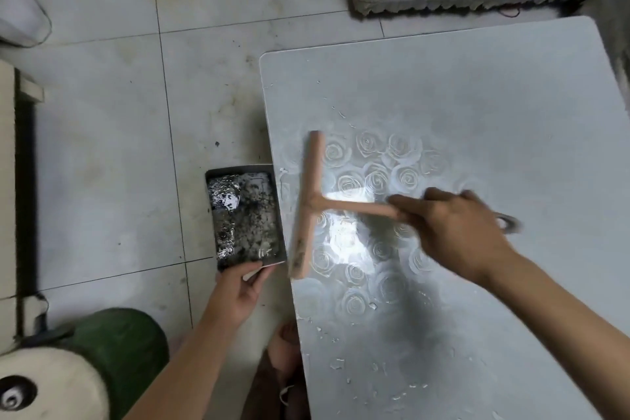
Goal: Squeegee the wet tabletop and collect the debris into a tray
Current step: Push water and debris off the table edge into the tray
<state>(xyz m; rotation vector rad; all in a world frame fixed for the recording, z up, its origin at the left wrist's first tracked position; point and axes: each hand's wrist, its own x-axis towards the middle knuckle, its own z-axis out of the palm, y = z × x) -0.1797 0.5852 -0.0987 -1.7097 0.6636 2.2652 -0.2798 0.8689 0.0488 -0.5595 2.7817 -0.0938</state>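
The wet worktop [477,95] is being scraped with a squeegee [308,204] gripped in the curled fingers of the right hand [456,232]. The debris-laden tray [238,168] is being pinched by the left hand [235,293], and scraps [337,365] are yet to be collected.

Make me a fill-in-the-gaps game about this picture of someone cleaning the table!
1. The right hand grips the squeegee by its ____.
2. The left hand holds the tray beside the tabletop, above the ____.
3. The tray already has dark, wet ____ in it.

Missing words: handle; floor; debris.
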